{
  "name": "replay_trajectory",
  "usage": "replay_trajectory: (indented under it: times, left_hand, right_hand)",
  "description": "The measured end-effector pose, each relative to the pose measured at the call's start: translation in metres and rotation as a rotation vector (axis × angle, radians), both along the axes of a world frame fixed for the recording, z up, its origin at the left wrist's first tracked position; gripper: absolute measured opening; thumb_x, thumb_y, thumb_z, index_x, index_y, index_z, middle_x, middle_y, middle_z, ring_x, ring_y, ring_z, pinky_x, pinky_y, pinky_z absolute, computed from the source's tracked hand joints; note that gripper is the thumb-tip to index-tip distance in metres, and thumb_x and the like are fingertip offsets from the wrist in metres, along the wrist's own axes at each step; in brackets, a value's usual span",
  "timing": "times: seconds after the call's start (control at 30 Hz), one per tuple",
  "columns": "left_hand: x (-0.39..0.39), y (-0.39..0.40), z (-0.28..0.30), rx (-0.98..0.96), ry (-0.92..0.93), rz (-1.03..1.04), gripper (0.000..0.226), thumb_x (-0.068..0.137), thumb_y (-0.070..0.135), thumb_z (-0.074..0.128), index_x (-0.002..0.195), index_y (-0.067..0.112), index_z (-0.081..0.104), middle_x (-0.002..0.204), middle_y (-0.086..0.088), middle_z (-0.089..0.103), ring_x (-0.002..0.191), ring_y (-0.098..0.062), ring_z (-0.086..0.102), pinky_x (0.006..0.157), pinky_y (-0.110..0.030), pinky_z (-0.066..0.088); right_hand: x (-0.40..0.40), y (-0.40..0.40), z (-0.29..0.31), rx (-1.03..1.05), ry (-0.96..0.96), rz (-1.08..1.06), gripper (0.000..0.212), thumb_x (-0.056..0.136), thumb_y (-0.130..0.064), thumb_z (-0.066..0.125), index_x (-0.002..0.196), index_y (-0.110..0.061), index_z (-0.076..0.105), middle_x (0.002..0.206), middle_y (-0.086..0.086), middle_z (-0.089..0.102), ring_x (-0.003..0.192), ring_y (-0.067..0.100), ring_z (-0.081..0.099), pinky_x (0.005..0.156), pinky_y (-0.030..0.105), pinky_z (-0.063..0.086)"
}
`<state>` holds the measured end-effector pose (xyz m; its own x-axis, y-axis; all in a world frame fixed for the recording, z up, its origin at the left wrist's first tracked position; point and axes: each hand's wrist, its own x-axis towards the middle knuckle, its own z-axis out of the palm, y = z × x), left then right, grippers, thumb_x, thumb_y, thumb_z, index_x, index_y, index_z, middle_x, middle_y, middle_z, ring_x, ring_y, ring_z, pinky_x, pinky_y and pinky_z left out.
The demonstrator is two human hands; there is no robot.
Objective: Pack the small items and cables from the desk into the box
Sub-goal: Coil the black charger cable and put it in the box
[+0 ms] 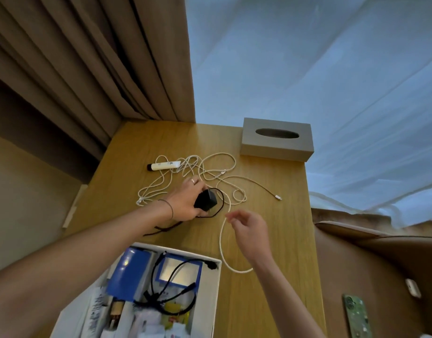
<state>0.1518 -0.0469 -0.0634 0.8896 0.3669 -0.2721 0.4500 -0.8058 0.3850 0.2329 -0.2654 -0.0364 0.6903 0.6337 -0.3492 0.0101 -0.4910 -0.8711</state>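
Gripping a black charger [206, 200] on the wooden counter [278, 240], the left hand [185, 203] closed its fingers around it amid tangled white cables [205, 172], while the right hand [249, 230] hovered loosely spread just beside, above the open white box [216, 289] of packed items.

Left hand [185, 201] closed in grip, arm outstretched; right hand [249, 231] raised, fingers loosely curled, empty
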Motion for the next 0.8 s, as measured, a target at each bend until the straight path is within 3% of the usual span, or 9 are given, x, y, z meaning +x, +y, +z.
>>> replay_trajectory:
  times: [0.1, 0.17, 0.27, 0.4, 0.47, 0.53, 0.6, 0.7, 0.8]
  left_hand:
    - [-0.02, -0.001, 0.029, -0.113, -0.131, 0.106, 0.061, 0.068, 0.047, 0.085, 0.117, 0.034, 0.051, 0.114, 0.014, 0.056, 0.104, -0.006, 0.055, 0.084, -0.023, 0.05]
    - [-0.035, -0.004, 0.054, -0.24, -0.256, 0.193, 0.058, 0.072, 0.047, 0.082, 0.119, 0.036, 0.049, 0.104, 0.015, 0.063, 0.093, -0.002, 0.062, 0.076, -0.02, 0.052]
    - [-0.06, -0.009, 0.089, -0.443, -0.481, 0.311, 0.053, 0.082, 0.04, 0.079, 0.125, 0.035, 0.048, 0.097, 0.008, 0.07, 0.089, -0.008, 0.068, 0.072, -0.026, 0.057]
    - [-0.087, -0.014, 0.127, -0.762, -0.711, 0.473, 0.047, 0.089, 0.039, 0.069, 0.131, 0.035, 0.047, 0.112, 0.009, 0.072, 0.1, -0.017, 0.072, 0.083, -0.038, 0.06]
    - [-0.095, -0.018, 0.143, -0.885, -0.831, 0.579, 0.05, 0.088, 0.046, 0.066, 0.133, 0.034, 0.048, 0.115, -0.001, 0.072, 0.1, -0.024, 0.072, 0.085, -0.04, 0.059]
    - [-0.102, -0.02, 0.157, -1.006, -0.943, 0.647, 0.055, 0.088, 0.049, 0.065, 0.133, 0.022, 0.051, 0.106, -0.009, 0.072, 0.093, -0.025, 0.071, 0.08, -0.037, 0.059]
    - [-0.109, -0.024, 0.17, -1.208, -1.015, 0.693, 0.054, 0.087, 0.048, 0.064, 0.126, 0.01, 0.057, 0.094, -0.01, 0.07, 0.085, -0.022, 0.07, 0.072, -0.031, 0.059]
    - [-0.118, -0.032, 0.185, -1.515, -1.03, 0.703, 0.045, 0.089, 0.044, 0.059, 0.116, 0.009, 0.061, 0.087, -0.009, 0.063, 0.08, -0.023, 0.068, 0.073, -0.037, 0.06]
    - [-0.125, -0.032, 0.193, -1.58, -1.06, 0.741, 0.045, 0.088, 0.047, 0.056, 0.115, 0.012, 0.056, 0.081, -0.006, 0.057, 0.071, -0.021, 0.065, 0.07, -0.04, 0.06]
  right_hand:
    - [-0.006, 0.009, 0.02, 0.075, 0.002, 0.0, 0.021, 0.098, -0.013, 0.058, 0.101, -0.026, 0.074, 0.087, -0.012, 0.075, 0.085, 0.021, 0.07, 0.075, 0.037, 0.06]
    - [-0.013, 0.017, 0.037, 0.172, 0.032, 0.018, 0.022, 0.098, -0.012, 0.058, 0.1, -0.026, 0.074, 0.091, -0.01, 0.076, 0.086, 0.011, 0.071, 0.074, 0.031, 0.061]
    - [-0.029, 0.035, 0.065, 0.344, 0.101, 0.075, 0.026, 0.097, -0.005, 0.058, 0.108, -0.023, 0.073, 0.101, -0.009, 0.076, 0.097, 0.005, 0.071, 0.086, 0.028, 0.058]
    - [-0.056, 0.057, 0.095, 0.427, 0.051, 0.177, 0.03, 0.098, -0.011, 0.061, 0.124, -0.026, 0.068, 0.116, -0.015, 0.072, 0.106, 0.0, 0.067, 0.091, 0.019, 0.055]
    - [-0.067, 0.064, 0.103, 0.357, -0.033, 0.225, 0.026, 0.099, -0.02, 0.062, 0.123, -0.028, 0.068, 0.109, -0.016, 0.073, 0.097, -0.001, 0.068, 0.085, 0.021, 0.056]
    - [-0.078, 0.068, 0.107, 0.245, -0.123, 0.276, 0.014, 0.098, -0.034, 0.064, 0.105, -0.028, 0.073, 0.088, -0.012, 0.073, 0.074, -0.002, 0.064, 0.068, 0.018, 0.052]
    - [-0.086, 0.07, 0.11, 0.202, -0.197, 0.306, 0.025, 0.097, -0.043, 0.061, 0.085, -0.024, 0.072, 0.068, -0.006, 0.065, 0.055, 0.0, 0.051, 0.055, 0.018, 0.04]
    - [-0.094, 0.074, 0.123, 0.269, -0.193, 0.289, 0.018, 0.096, -0.026, 0.063, 0.084, -0.024, 0.076, 0.073, -0.001, 0.07, 0.058, 0.008, 0.054, 0.057, 0.022, 0.038]
    - [-0.099, 0.073, 0.134, 0.229, -0.177, 0.298, 0.03, 0.085, -0.002, 0.059, 0.088, -0.024, 0.08, 0.074, -0.017, 0.073, 0.067, 0.004, 0.062, 0.066, 0.024, 0.047]
